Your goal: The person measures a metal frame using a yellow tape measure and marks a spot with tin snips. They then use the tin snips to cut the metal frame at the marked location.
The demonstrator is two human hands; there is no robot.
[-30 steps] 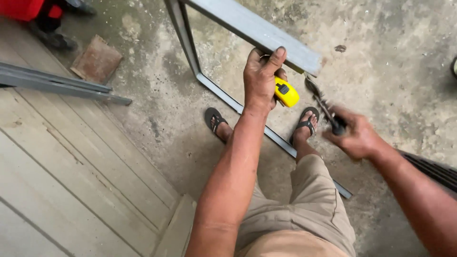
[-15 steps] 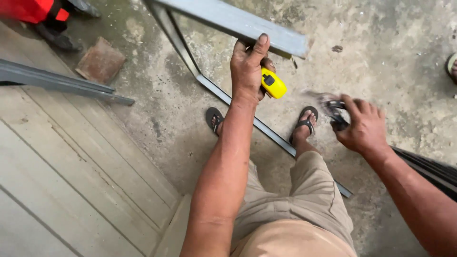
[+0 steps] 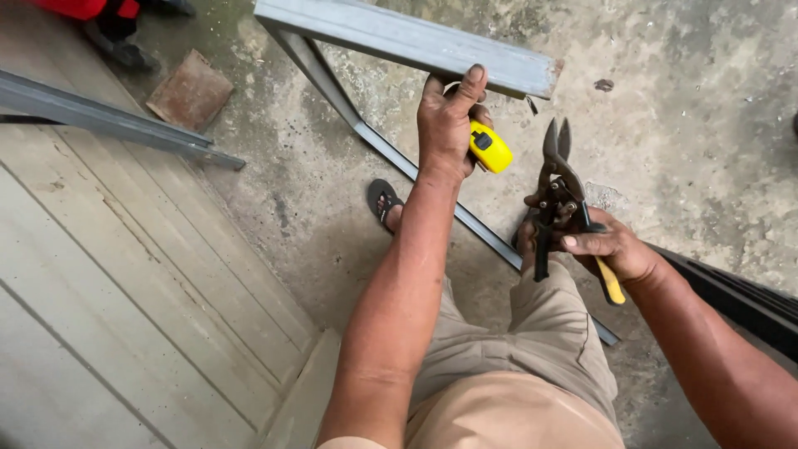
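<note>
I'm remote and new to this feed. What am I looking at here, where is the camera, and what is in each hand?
The camera sits on a person's head and looks down at their own arms, legs and sandalled feet. The left hand grips the end of a grey metal channel and also holds a yellow tape measure. The right hand holds metal snips with a yellow handle, blades pointing up, apart from the channel. Below is a concrete floor with another metal strip lying on it, and grey boards to the left.
</note>
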